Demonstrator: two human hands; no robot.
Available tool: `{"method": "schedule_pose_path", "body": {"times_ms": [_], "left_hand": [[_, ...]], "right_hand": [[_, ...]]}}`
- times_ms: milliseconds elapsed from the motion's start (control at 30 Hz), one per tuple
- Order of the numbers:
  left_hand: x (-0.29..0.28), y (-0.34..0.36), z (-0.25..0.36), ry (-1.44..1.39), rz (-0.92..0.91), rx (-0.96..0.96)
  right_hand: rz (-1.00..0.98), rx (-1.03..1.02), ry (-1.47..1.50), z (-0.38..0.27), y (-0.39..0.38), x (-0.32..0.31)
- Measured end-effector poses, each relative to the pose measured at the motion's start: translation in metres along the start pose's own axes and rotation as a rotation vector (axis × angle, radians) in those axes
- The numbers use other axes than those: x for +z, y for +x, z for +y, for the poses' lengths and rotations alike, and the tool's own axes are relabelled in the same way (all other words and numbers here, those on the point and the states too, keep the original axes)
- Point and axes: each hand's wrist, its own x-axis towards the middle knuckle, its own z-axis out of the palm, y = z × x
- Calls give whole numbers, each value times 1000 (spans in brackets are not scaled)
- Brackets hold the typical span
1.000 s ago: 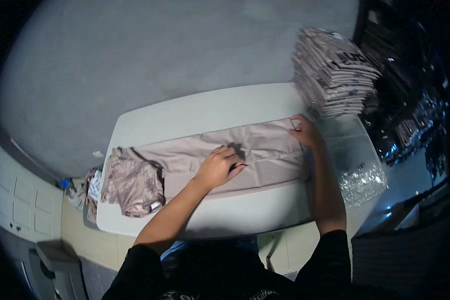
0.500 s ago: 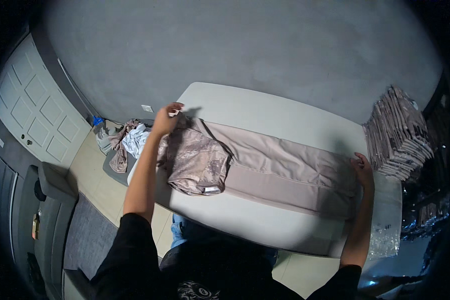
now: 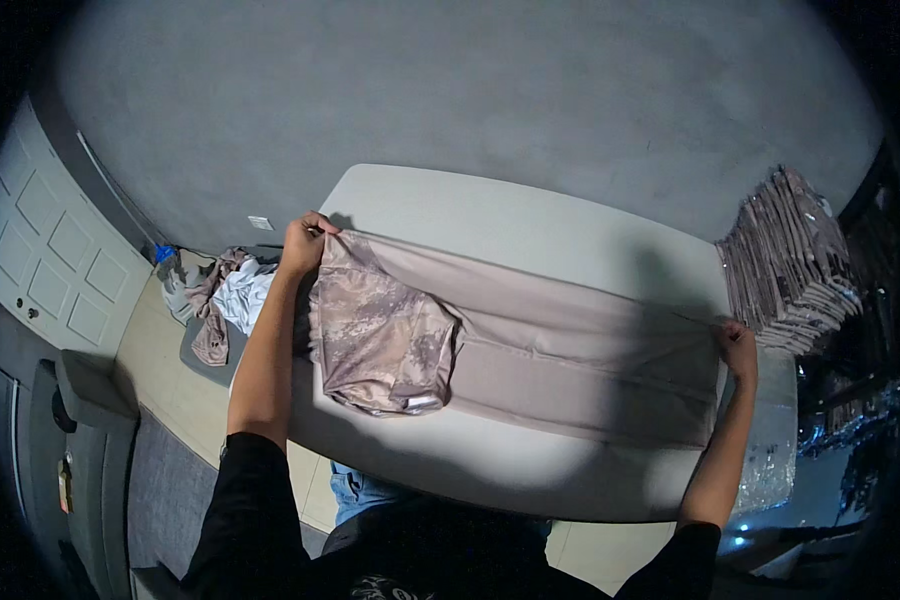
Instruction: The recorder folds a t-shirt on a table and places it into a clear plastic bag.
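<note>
A long garment, which looks like trousers, lies stretched across the white table. Plain pinkish-beige cloth makes up its length, while a brown camouflage part is folded over at the left end. My left hand is closed on the garment's far left corner. At the opposite end, my right hand pinches the far right corner. Between both hands the far edge runs taut and slightly raised. A small white label shows near the camouflage part's lower edge.
Folded, plastic-wrapped garments form a tall stack beyond the table's right end, beside clear plastic bags. Loose clothes are heaped past the left end. A grey wall stands behind; a grey sofa is at left.
My right hand, loosely curled before, has closed on the far right corner. My left hand has shifted left with its corner. The wrinkled far edge has been drawn straighter, and the view has shifted slightly.
</note>
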Motion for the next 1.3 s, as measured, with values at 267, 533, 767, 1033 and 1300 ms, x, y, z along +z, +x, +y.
{"method": "schedule_pose_path", "body": {"times_ms": [267, 533, 767, 1033, 1300], "left_hand": [[-15, -12, 31, 200, 29, 74], [-2, -140, 208, 69, -151, 68], [29, -211, 236, 319, -234, 290], [5, -219, 239, 218, -386, 248], [-56, -227, 207, 267, -146, 130]], "right_hand": [[46, -83, -280, 8, -5, 3], [66, -398, -257, -82, -60, 24], [-251, -566, -365, -118, -119, 84], [-262, -496, -414, -118, -125, 86], [-402, -970, -201, -264, -193, 196]]}}
